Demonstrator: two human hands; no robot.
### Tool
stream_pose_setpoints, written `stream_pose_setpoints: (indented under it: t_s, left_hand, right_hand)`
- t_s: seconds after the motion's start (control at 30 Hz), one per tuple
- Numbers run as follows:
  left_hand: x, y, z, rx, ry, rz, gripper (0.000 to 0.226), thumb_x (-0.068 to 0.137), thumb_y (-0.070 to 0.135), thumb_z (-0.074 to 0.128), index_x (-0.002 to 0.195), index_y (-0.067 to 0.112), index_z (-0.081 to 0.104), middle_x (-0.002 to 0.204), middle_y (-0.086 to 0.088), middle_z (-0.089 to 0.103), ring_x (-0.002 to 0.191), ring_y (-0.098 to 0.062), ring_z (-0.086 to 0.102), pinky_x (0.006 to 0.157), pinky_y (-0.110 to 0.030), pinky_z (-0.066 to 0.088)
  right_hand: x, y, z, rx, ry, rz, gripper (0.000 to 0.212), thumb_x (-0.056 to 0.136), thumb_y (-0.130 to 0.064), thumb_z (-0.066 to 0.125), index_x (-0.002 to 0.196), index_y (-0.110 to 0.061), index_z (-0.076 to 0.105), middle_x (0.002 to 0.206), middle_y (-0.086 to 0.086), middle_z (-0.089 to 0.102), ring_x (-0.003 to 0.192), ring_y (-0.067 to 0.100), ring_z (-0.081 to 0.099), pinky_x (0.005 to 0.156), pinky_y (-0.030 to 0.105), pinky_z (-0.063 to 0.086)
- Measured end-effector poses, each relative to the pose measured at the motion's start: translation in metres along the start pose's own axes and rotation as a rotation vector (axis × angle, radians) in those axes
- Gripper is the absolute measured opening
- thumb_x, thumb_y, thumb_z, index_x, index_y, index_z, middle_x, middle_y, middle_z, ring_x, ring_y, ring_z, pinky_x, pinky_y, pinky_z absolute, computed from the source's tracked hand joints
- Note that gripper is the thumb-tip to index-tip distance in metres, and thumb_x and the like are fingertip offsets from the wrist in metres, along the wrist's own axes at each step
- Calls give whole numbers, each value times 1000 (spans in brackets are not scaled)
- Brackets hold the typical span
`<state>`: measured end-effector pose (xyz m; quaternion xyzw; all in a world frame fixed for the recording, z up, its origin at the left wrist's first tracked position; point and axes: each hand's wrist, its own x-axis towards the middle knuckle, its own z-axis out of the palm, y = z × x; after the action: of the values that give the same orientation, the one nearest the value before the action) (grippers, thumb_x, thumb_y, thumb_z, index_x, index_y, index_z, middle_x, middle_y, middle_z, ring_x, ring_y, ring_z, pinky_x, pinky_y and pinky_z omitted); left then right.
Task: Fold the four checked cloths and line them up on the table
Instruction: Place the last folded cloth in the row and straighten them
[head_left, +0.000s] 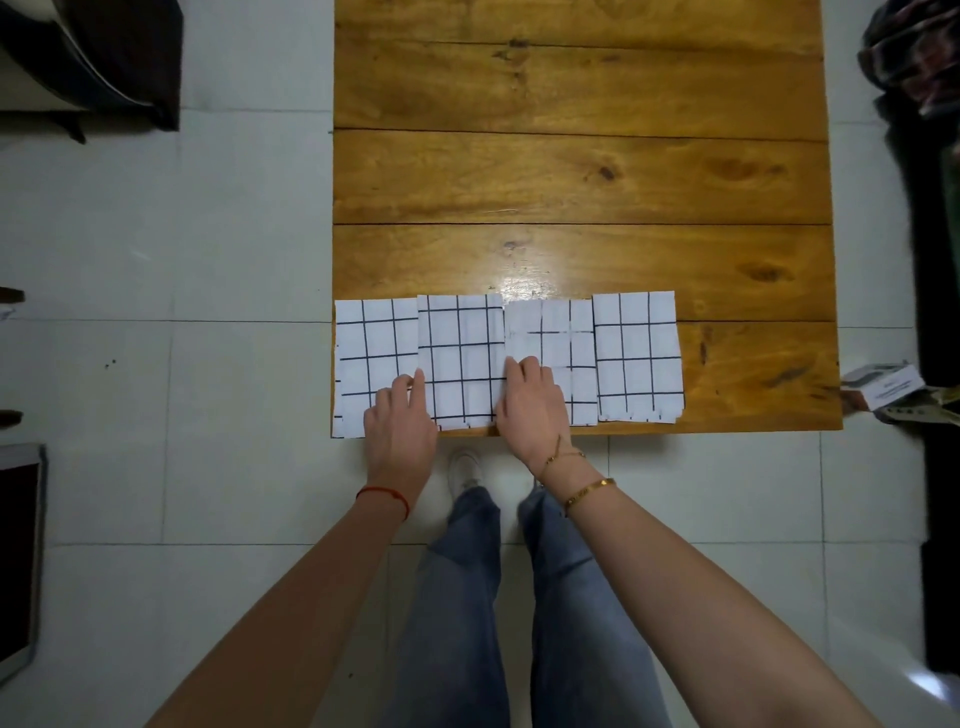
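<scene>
Several folded white cloths with dark check lines lie side by side along the near edge of the wooden table (582, 171): the leftmost cloth (371, 343), the second cloth (462, 353), the third cloth (563, 343) and the rightmost cloth (638, 356). My left hand (401, 418) rests flat where the leftmost and second cloths meet, fingers straight. My right hand (530, 402) lies flat over the seam between the second and third cloths. Each hand hides the near corners beneath it.
The table's far boards are bare wood. White floor tiles (234, 234) surround it. A small white box (883, 387) sits off the table's right edge, dark clutter (914, 62) lies at far right, and a dark chair (104, 57) stands at top left.
</scene>
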<state>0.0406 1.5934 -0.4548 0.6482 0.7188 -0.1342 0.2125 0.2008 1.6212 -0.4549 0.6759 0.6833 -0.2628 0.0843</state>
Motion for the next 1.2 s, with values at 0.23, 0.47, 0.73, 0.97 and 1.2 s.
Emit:
stream_pose_setpoints:
  t_s: [0.23, 0.47, 0.73, 0.97, 1.2]
  left_hand:
    - [2, -2, 3, -25, -7, 24, 59, 96, 14, 44, 151, 15, 23, 147, -6, 36, 124, -23, 40, 98, -34, 38]
    - [2, -11, -5, -92, 27, 28, 58, 93, 11, 47, 148, 11, 31, 145, -8, 42, 121, -25, 45, 94, -36, 41]
    - [9, -61, -13, -89, 95, -176, 55, 88, 6, 52, 142, 7, 41, 137, -14, 47, 114, -31, 48, 87, -41, 43]
    - [7, -81, -6, -37, 33, -169, 54, 89, 8, 52, 142, 7, 40, 136, -15, 47, 109, -32, 50, 81, -41, 44]
    - [7, -83, -3, -48, 23, -152, 54, 89, 7, 52, 142, 6, 40, 135, -15, 48, 107, -32, 51, 77, -40, 45]
  right_hand:
    - [0, -5, 1, -11, 4, -2, 45, 90, -11, 47, 134, -2, 42, 122, 16, 50, 105, 30, 49, 84, 36, 45]
    - [-5, -12, 2, 21, 130, 34, 50, 84, -9, 51, 132, 1, 46, 110, 17, 54, 93, 30, 53, 76, 39, 48]
    - [-4, -62, 9, 150, 38, -239, 41, 87, -5, 48, 128, -3, 51, 109, 14, 55, 90, 27, 51, 77, 38, 46]
    - [1, -80, 19, 18, -67, -234, 50, 90, -8, 46, 139, -11, 39, 119, 14, 49, 100, 28, 48, 71, 31, 34]
    - [6, -80, 22, 24, -33, -185, 46, 90, -9, 44, 136, -8, 40, 120, 14, 49, 100, 28, 48, 74, 34, 40]
